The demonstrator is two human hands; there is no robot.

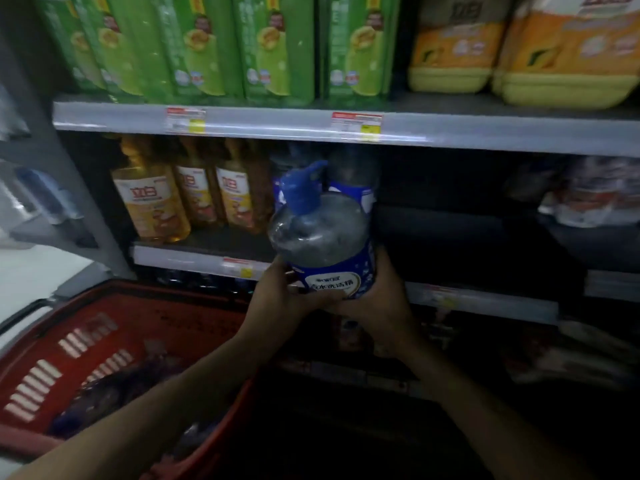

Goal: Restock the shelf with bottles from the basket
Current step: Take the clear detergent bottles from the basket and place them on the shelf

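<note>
The white labels on the amber bottles (pixel 152 202) are showing the brand 立白 in red; the orange packs (pixel 457 50) at upper right are carrying the same 立白 mark; the white label panel of the blue-capped bottle (pixel 322 237) is displaying characters reading roughly 水洗洁精; the price tags (pixel 356 124) are showing print too blurred to read.

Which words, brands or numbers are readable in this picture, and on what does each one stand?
"立白": yellow bottles, middle shelf.
"立白", faint: orange packs, upper shelf.
"洗洁精", start blurred: label of the blue-capped bottle.
Price tags, green packs: too blurred to read.
</note>
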